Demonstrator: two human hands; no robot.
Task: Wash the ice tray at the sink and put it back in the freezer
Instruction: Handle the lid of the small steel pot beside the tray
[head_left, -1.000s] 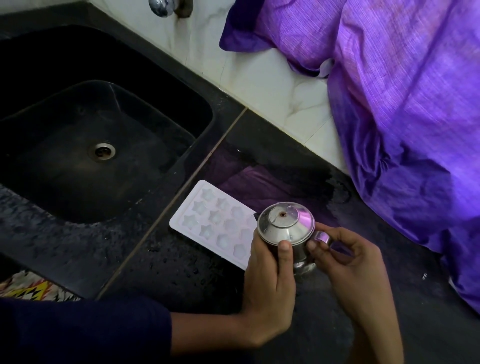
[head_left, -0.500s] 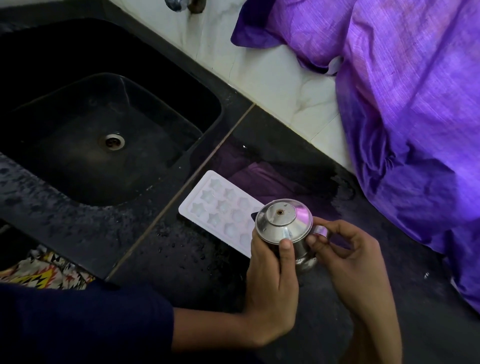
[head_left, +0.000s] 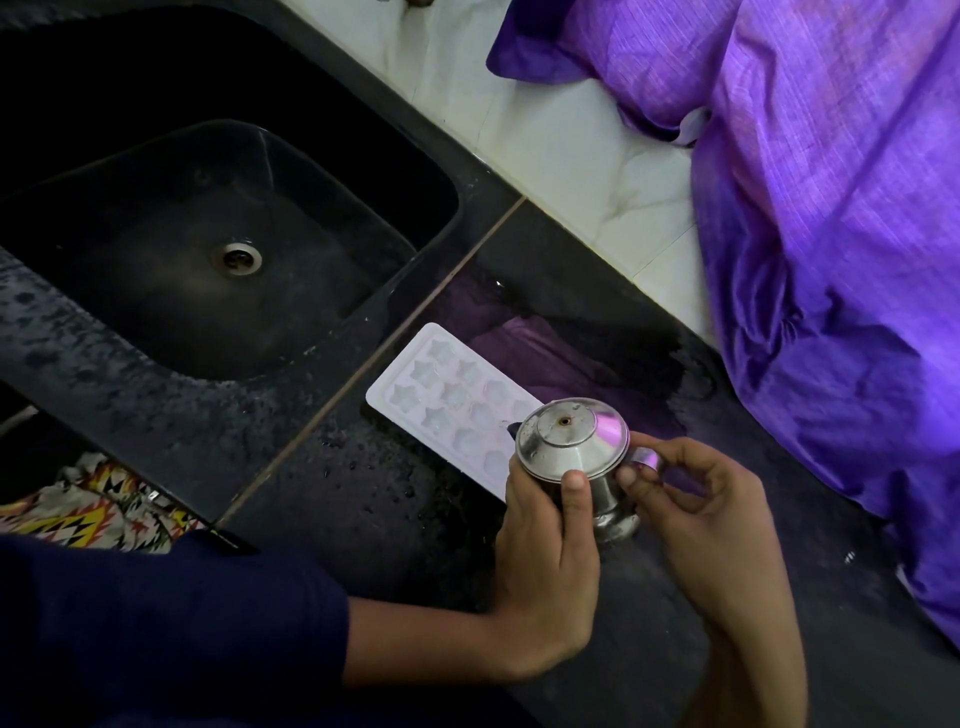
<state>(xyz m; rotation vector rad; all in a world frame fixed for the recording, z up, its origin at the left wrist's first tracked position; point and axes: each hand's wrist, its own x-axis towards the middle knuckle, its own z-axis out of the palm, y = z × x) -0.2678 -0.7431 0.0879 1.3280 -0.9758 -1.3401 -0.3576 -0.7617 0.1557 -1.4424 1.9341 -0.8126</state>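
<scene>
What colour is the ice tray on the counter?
White, with star-shaped moulds; the ice tray shows in the head view.

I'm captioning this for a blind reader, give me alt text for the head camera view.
Two hands hold a small lidded steel jug over a wet black counter: the left hand grips its body, the right hand pinches its handle. A white star-mould ice tray lies on the counter behind the jug, beside a dark sink; purple cloth is heaped at right.

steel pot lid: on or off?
On. The domed lid sits on the steel pot, which the left hand grips.
</scene>
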